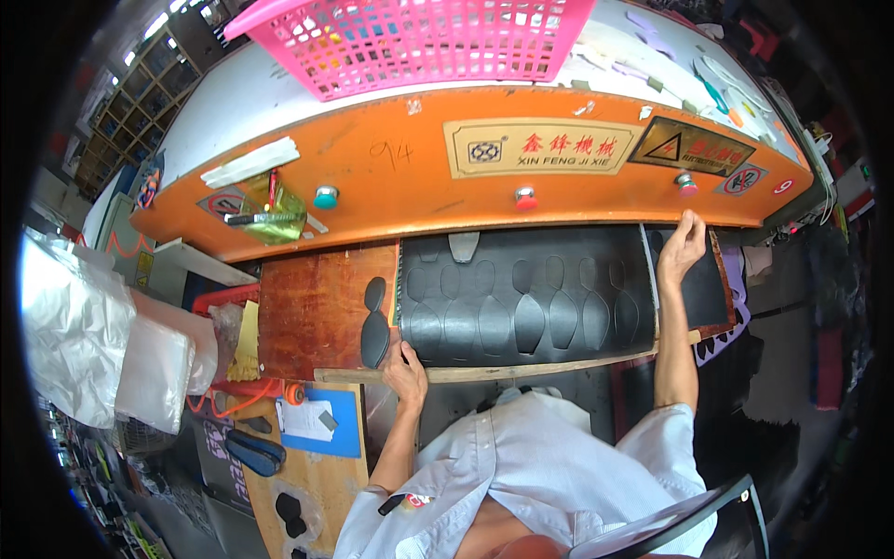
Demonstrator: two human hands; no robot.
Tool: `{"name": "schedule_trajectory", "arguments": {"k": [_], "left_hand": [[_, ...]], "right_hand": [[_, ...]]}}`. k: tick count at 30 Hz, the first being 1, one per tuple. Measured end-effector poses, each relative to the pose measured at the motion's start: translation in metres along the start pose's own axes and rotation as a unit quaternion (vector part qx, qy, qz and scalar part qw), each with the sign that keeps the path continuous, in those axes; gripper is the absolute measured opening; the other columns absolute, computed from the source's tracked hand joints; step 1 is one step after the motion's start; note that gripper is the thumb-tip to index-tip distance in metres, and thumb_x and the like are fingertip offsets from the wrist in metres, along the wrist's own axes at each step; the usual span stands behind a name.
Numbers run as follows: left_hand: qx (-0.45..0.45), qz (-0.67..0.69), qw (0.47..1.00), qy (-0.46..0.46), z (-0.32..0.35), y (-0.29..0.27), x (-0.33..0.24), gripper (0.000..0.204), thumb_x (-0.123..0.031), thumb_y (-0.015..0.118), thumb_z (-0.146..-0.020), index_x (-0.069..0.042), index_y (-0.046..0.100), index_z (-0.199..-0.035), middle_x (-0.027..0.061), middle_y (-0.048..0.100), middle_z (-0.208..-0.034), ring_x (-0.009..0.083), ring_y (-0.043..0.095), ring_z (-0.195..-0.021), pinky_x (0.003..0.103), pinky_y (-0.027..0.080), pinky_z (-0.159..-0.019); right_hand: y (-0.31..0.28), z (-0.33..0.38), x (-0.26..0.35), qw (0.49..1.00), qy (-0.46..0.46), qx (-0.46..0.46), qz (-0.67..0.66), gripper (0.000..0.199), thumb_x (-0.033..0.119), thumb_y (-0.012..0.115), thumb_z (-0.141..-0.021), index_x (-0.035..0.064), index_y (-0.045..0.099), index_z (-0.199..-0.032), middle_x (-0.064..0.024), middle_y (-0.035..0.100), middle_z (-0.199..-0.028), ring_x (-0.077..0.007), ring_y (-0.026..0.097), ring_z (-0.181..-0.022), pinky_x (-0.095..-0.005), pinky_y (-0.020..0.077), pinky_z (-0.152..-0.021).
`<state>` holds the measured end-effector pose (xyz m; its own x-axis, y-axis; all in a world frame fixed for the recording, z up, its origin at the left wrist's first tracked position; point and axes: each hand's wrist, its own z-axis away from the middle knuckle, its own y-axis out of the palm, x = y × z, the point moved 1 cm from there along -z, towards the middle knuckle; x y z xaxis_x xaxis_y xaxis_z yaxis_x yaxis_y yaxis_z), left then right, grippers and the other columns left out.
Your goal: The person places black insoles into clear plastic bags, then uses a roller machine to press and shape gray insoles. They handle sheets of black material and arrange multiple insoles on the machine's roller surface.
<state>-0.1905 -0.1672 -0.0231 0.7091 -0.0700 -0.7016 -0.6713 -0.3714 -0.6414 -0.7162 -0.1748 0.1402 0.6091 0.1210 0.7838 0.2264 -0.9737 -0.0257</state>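
Observation:
A black sheet (596,270) lies on the reddish-brown board, with rows of sole-like outlines cut into it. My left hand (405,374) is closed at the sheet's front left corner, fingers at its edge. Beside that hand, on the board, rests a dark insole-shaped piece (375,337). My right hand (684,250) is over the sheet's right edge, below a red button (686,186) and apart from it. Its fingers are bent together; whatever is between them is hidden. A grey piece (464,247) lies at the sheet's far edge.
An orange machine beam (372,172) with buttons spans the far side, with a pink basket (419,47) on top. A wooden strip (484,374) runs along the board's front. Plastic bags (74,326) hang left. Below left stands a wooden table (326,475) with a blue clipboard (346,419).

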Motion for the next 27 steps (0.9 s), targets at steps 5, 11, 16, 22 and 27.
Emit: {"name": "schedule_trajectory", "arguments": {"k": [5, 11, 16, 22, 27], "left_hand": [[0.041, -0.033, 0.999, 0.009, -0.045, 0.015, -0.017, 0.031, -0.026, 0.055, -0.105, -0.001, 0.070, -0.095, 0.0254, 0.068, -0.081, 0.0481, 0.066, -0.079, 0.057, 0.048, -0.072], [0.050, -0.020, 0.998, -0.024, -0.083, 0.028, -0.040, 0.036, -0.027, 0.052, -0.107, 0.000, 0.066, -0.088, 0.0239, 0.064, -0.075, 0.0445, 0.064, -0.073, 0.052, 0.046, -0.068], [0.015, -0.001, 1.000, -0.017, -0.085, 0.029, -0.047, 0.037, -0.029, 0.052, -0.107, -0.001, 0.069, -0.090, 0.0225, 0.066, -0.076, 0.0420, 0.066, -0.072, 0.049, 0.048, -0.067], [0.011, -0.004, 1.000, -0.001, -0.085, 0.029, -0.041, 0.034, -0.031, 0.055, -0.105, -0.004, 0.073, -0.094, 0.0232, 0.070, -0.082, 0.0462, 0.068, -0.080, 0.055, 0.051, -0.075], [0.053, 0.024, 0.998, -0.002, -0.084, 0.023, -0.034, 0.033, -0.031, 0.054, -0.105, -0.003, 0.070, -0.100, 0.0280, 0.070, -0.093, 0.0510, 0.065, -0.093, 0.058, 0.050, -0.081]], "right_hand": [[0.007, -0.056, -0.007, 0.983, 0.061, 0.166, 0.058, 0.025, 0.025, 0.063, -0.105, 0.0009, 0.068, -0.104, 0.0004, 0.057, -0.082, -0.0094, 0.053, -0.077, -0.0277, 0.0465, -0.074], [-0.058, -0.003, -0.044, 0.972, 0.023, 0.134, 0.189, 0.029, 0.026, 0.065, -0.103, -0.0016, 0.071, -0.101, -0.0131, 0.069, -0.088, -0.0252, 0.063, -0.079, -0.0381, 0.0508, -0.076], [-0.095, 0.045, -0.085, 0.926, 0.144, 0.199, 0.286, 0.039, 0.035, 0.061, -0.103, -0.0020, 0.073, -0.099, -0.0228, 0.074, -0.088, -0.0431, 0.070, -0.083, -0.0512, 0.0522, -0.079], [-0.094, 0.092, -0.100, 0.905, 0.050, 0.179, 0.382, 0.044, 0.037, 0.053, -0.107, -0.0021, 0.071, -0.098, -0.0273, 0.071, -0.084, -0.0487, 0.067, -0.085, -0.0573, 0.0471, -0.084], [-0.098, 0.093, -0.105, 0.907, 0.002, 0.189, 0.377, 0.043, 0.037, 0.049, -0.108, 0.0004, 0.069, -0.095, -0.0311, 0.069, -0.084, -0.0527, 0.065, -0.085, -0.0610, 0.0457, -0.083]]}}
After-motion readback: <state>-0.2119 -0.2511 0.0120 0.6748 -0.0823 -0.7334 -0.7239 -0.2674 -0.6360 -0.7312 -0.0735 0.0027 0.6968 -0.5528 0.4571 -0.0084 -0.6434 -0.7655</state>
